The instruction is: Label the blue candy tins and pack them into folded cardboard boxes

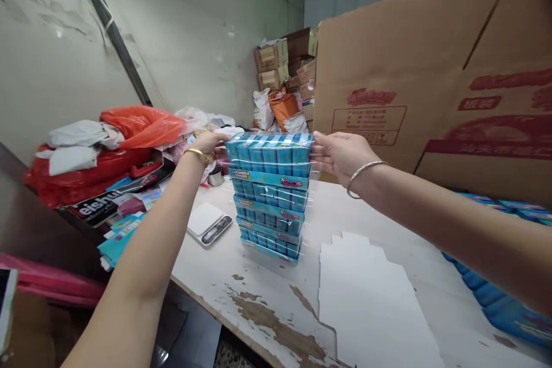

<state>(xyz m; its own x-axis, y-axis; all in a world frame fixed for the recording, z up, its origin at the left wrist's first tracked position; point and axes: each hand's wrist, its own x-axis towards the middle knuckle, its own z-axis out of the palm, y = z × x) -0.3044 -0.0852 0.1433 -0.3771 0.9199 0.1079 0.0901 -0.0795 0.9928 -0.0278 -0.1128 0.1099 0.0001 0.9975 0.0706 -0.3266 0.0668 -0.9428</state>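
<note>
A tall stack of blue candy boxes [269, 184], several tiers high and covered in clear plastic film, stands upright on the white table [267, 293]. "Caramelo Macizo" is printed on its tiers. My left hand [211, 145] grips the upper left side of the stack, fingers partly hidden behind it. On the upper right side my right hand [340, 152] has its thumb near the top edge and its fingers against the film. A white digital scale [209, 223] lies to the left of the stack.
Flat white cardboard sheets [371, 299] lie right of the stack. More blue packs [509, 305] sit at the far right. A large brown carton [388, 63] rises behind. Red plastic bags [142, 126] are heaped at the left. The table's front edge shows peeled patches.
</note>
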